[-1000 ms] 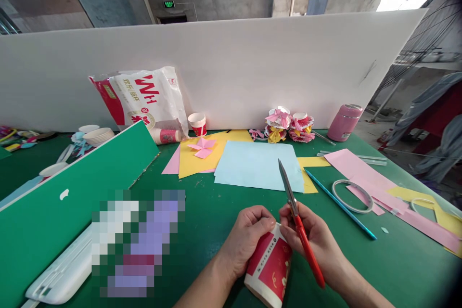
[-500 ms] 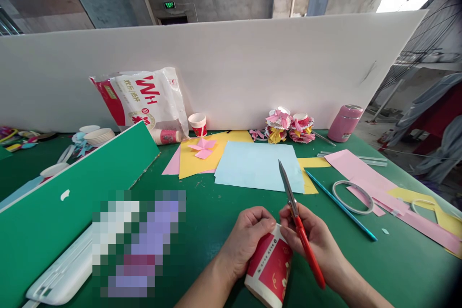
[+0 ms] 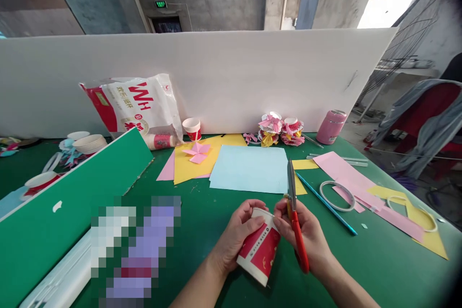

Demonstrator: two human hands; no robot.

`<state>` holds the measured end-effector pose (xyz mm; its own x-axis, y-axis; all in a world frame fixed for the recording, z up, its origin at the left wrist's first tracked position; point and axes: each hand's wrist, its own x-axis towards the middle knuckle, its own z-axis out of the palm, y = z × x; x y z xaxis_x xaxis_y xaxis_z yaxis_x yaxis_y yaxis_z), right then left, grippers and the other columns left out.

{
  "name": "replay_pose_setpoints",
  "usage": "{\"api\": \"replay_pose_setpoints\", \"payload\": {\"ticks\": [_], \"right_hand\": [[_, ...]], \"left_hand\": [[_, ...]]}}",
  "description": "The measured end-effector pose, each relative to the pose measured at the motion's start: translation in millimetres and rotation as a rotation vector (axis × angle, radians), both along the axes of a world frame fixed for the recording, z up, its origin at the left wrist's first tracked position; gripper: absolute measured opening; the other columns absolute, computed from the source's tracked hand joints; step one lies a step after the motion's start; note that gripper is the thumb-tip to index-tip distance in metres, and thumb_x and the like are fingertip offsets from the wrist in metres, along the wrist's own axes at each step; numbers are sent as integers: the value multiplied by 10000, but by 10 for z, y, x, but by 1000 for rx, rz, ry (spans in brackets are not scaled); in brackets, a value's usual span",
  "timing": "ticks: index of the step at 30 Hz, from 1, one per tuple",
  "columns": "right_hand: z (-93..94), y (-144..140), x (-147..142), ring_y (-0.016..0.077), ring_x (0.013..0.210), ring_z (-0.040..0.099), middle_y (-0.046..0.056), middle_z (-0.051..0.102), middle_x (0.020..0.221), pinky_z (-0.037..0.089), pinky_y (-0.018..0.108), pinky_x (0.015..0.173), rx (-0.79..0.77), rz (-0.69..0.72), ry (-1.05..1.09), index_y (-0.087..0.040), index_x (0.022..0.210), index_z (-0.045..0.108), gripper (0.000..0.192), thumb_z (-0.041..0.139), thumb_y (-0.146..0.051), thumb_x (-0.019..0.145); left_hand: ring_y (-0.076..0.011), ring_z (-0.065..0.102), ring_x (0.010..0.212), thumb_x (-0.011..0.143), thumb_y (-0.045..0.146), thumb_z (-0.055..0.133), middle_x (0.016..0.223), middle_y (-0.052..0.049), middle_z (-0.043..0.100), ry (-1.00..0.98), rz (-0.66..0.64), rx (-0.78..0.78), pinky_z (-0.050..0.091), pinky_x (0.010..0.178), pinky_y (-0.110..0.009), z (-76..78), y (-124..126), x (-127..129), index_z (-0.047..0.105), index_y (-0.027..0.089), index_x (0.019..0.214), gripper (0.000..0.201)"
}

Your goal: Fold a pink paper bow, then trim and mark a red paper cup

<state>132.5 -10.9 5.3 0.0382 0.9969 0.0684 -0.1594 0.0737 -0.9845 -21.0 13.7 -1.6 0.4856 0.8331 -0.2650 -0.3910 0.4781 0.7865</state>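
My left hand point(image 3: 236, 233) grips a red and white paper cup point(image 3: 260, 248) by its rim and side, tilted with the mouth facing away from me. My right hand point(image 3: 306, 236) holds red-handled scissors point(image 3: 294, 211), blades closed and pointing up and away, while its fingertips also touch the cup's rim. Both hands hover low over the green table point(image 3: 378, 260) near its front edge.
Beyond the hands lie blue paper point(image 3: 250, 173), yellow paper point(image 3: 195, 161) with a pink folded flower point(image 3: 197, 151), pink strips point(image 3: 346, 173), a blue pencil point(image 3: 325, 202) and tape rings point(image 3: 337, 195). A white bag point(image 3: 132, 106), cups, decorated cups point(image 3: 281, 130), a pink bottle point(image 3: 330, 126) line the white board. A green board point(image 3: 72, 192) leans at left.
The view has shifted a little. The cup has been raised and turned so its open mouth shows more, and the scissors now stand more upright.
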Motion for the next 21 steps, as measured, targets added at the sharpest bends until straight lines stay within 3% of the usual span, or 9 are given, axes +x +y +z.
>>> {"api": "replay_pose_setpoints", "payload": {"ticks": [3,7,13,17,21], "right_hand": [[48,4,5,134,626,512,-12,541,712,467,236,566,57,-47,-30,-204,821,532,270,722,-348,693],[68,4,10,113,593,487,-24,533,705,449,219,547,104,-43,-77,-208,833,515,230,691,-316,734],[31,25,29,125,618,500,-11,549,723,449,228,559,121,-30,-167,-199,878,513,214,659,-308,767],[24,58,132,162,713,553,31,573,818,487,260,624,109,-21,-237,-193,912,512,247,639,-354,774],[80,17,318,158,632,538,15,563,740,465,245,528,64,-7,-511,-200,892,489,252,625,-378,775]], "left_hand": [[-208,590,944,672,251,734,1192,-91,546,-40,-17,13,452,797,-341,21,9,-38,498,206,1121,509],[-235,594,937,623,238,775,1114,-121,587,13,-100,26,446,805,-374,29,1,-48,380,195,1252,744],[-220,605,846,635,288,760,977,-78,618,153,-76,109,463,758,-365,66,-7,-40,335,194,1264,765],[-215,603,811,621,338,759,956,-77,626,211,14,151,479,714,-349,72,-4,-25,318,197,1285,809],[-227,601,846,625,356,752,977,-90,627,236,84,172,486,726,-347,39,6,-19,307,193,1311,834]]}}
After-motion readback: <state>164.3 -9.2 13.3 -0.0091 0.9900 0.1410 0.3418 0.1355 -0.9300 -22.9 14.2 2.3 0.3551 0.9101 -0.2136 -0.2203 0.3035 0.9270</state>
